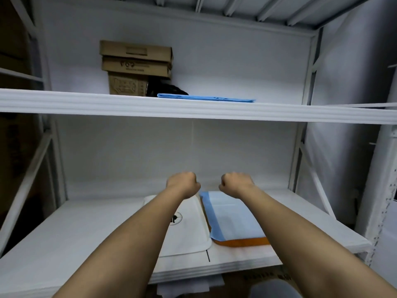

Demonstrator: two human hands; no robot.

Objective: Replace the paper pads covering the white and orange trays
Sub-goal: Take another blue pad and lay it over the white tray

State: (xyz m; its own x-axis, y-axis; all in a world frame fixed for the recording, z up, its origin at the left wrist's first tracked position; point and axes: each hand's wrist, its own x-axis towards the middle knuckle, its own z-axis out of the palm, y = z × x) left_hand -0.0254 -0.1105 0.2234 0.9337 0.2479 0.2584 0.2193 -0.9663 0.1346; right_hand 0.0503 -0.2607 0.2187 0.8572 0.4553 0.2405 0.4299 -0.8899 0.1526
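A white tray [189,235] with a round black logo lies bare on the lower shelf. To its right an orange tray [245,242] is covered by a blue and white paper pad [232,216]. My left hand [184,183] and my right hand [236,182] are held out as fists above the far ends of the trays, apart from each other, with nothing visible in them. On the upper shelf lies a flat stack of blue pads [206,97].
Stacked cardboard boxes [135,65] and a dark object [165,89] stand behind the blue stack on the upper shelf [193,108]. White rack uprights flank the lower shelf [75,233]. More paper and a box sit beneath the shelf.
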